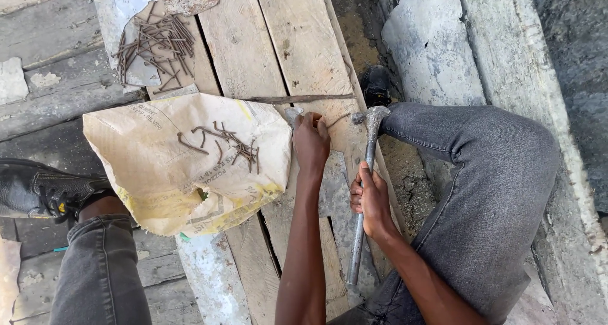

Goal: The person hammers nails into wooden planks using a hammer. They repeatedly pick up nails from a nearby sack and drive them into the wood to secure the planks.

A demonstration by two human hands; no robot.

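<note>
Am watching left hand (310, 141) pinching thin rusty bent nail (337, 119) on weathered wooden plank (304, 52); right hand (370, 198) wrapping steel-shafted claw hammer (363, 185) mid-handle, head at 12 o'clock. Nail likely light, stiff; hammer head-heavy.

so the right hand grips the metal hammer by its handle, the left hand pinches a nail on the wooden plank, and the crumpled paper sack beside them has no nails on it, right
Not quite: in the head view the crumpled tan paper sack has several rusty bent nails lying on it. The right hand does grip the grey metal hammer, and the left hand pinches something at the wooden plank.
</note>
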